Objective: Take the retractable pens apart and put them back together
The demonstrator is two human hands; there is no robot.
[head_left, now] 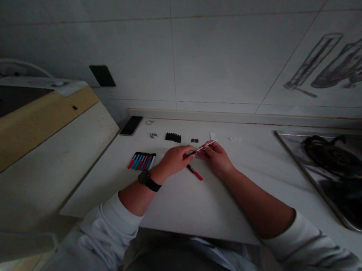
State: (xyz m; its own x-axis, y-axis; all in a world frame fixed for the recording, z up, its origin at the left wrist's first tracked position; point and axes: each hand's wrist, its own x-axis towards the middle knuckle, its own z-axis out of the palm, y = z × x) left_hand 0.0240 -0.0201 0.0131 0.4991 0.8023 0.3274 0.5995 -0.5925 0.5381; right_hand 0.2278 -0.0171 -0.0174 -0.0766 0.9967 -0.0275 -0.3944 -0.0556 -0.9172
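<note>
Over the middle of the white desk point(179, 201), the left hand point(174, 160) and right hand point(217, 156) meet. The fingers of both are pinched on a thin white rod point(207, 145), held just above the surface. A red pen point(195, 172) lies beneath them, and a row of pens point(142, 161) sits further left.

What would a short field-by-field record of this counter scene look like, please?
left hand: pinches the dark end of a thin white rod
right hand: pinches the same rod further along
below the hands: red pen lying on the white counter
further left: row of pens
behind: black pieces, phone
far right: hob
</note>
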